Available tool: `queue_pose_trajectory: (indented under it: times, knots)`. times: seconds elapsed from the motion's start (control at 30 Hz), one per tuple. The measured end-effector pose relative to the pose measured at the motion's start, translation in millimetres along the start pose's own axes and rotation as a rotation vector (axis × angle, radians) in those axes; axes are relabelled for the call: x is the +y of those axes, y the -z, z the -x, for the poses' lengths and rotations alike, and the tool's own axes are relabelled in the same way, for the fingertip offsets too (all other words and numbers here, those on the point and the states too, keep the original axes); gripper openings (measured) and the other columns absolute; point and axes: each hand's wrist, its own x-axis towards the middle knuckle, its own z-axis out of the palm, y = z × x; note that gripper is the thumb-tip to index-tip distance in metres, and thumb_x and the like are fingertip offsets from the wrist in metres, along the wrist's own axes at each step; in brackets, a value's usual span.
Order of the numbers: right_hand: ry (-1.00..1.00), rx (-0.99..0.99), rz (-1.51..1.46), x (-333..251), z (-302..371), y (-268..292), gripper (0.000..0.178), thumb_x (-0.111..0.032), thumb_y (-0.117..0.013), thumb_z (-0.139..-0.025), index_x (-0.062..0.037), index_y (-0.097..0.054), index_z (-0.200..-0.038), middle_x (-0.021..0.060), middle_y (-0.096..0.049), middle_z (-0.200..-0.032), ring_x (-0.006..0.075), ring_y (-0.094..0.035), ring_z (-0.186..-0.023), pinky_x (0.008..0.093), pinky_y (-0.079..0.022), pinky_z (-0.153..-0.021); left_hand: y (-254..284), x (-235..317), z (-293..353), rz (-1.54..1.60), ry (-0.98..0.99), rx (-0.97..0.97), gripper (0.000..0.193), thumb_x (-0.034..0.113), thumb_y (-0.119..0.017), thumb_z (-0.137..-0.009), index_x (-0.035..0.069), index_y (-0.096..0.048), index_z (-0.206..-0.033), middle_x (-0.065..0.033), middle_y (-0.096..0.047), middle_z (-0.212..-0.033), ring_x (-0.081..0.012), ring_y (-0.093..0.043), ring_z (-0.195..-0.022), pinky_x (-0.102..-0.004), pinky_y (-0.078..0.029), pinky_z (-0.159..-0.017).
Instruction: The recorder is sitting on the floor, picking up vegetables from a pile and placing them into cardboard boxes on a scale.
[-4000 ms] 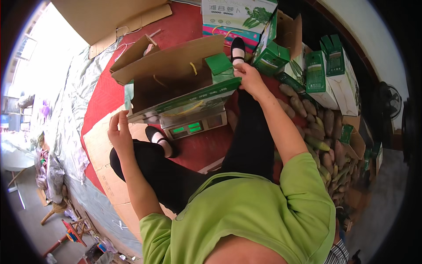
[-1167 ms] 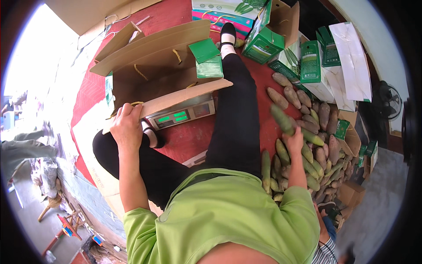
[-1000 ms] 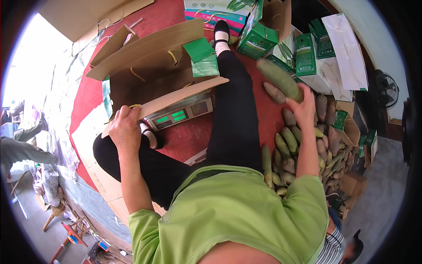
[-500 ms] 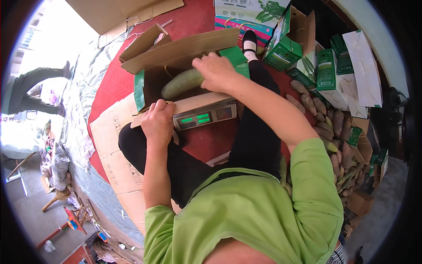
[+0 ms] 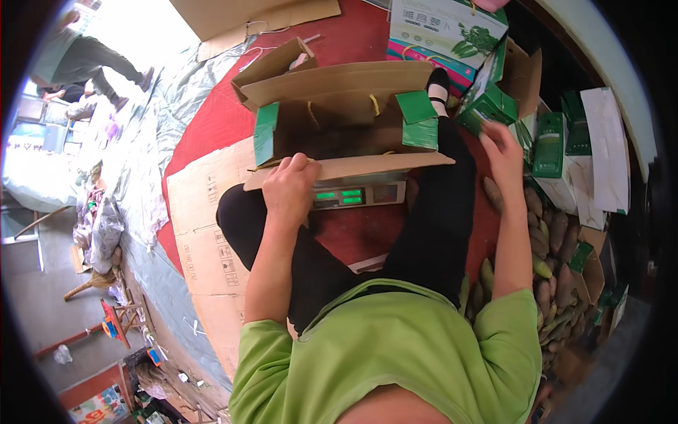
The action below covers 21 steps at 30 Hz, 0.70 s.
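Note:
An open cardboard carton (image 5: pixel 339 88) with green end flaps stands between my legs, on a scale (image 5: pixel 388 194) whose lit green display faces me. My left hand (image 5: pixel 289 187) is closed over the left part of the carton's near flap (image 5: pixel 395 162), which tilts toward me. Yellow cord loops show on the inner wall; the carton's floor is dark and partly hidden behind the flap. Out to the right, my right hand (image 5: pixel 504 152) is raised near a green carton (image 5: pixel 492 106), its fingers apart and nothing visible in them. Below it lies a pile of long, earthy radish-like vegetables (image 5: pixel 554 283).
A smaller open box (image 5: pixel 275 71) sits beyond the carton at left. White-and-green cartons (image 5: pixel 551 145) stand at right, and a printed box (image 5: pixel 448 28) at the back. Flattened cardboard (image 5: pixel 205 233) lies left of my knee. A person (image 5: pixel 99 63) is walking at far left.
My right hand has left the long green vegetable at the carton and swung right, toward the pile. That vegetable no longer shows. My left hand stays on the flap; the view has shifted.

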Motion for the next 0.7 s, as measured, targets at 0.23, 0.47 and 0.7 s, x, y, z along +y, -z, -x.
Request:
queue_pose_trajectory:
  times: [0.23, 0.47, 0.7]
  knots:
    - [-0.343, -0.102, 0.534, 257, 185, 101, 0.018, -0.012, -0.064, -0.081, 0.0015, -0.064, -0.094, 0.0215, -0.067, -0.094, 0.0334, -0.065, -0.089, 0.0406, -0.050, -0.076, -2, 0, 5, -0.038, 0.014, 0.011, 0.003, 0.017, -0.058, -0.072, 0.018, -0.061, -0.072, 0.0010, -0.048, -0.076, -0.0172, -0.057, -0.075, -0.0344, -0.048, -0.062]
    - [-0.574, -0.332, 0.733, 377, 372, 133, 0.045, -0.018, -0.069, -0.072, 0.0041, -0.060, -0.111, 0.0243, -0.065, -0.102, 0.0362, -0.063, -0.098, 0.0445, -0.049, -0.082, -5, 0, 7, -0.017, 0.040, 0.014, 0.007, 0.012, -0.060, -0.070, 0.018, -0.063, -0.075, 0.0010, -0.048, -0.077, -0.0176, -0.057, -0.077, -0.0334, -0.049, -0.066]
    - [-0.738, -0.328, 0.694, 347, 416, 80, 0.052, -0.019, -0.072, -0.068, 0.0041, -0.057, -0.113, 0.0248, -0.063, -0.103, 0.0376, -0.062, -0.099, 0.0443, -0.049, -0.082, -6, 11, -3, -0.034, 0.061, -0.038, 0.013, 0.013, -0.062, -0.072, 0.020, -0.067, -0.082, 0.0011, -0.050, -0.078, -0.0174, -0.059, -0.079, -0.0334, -0.050, -0.069]
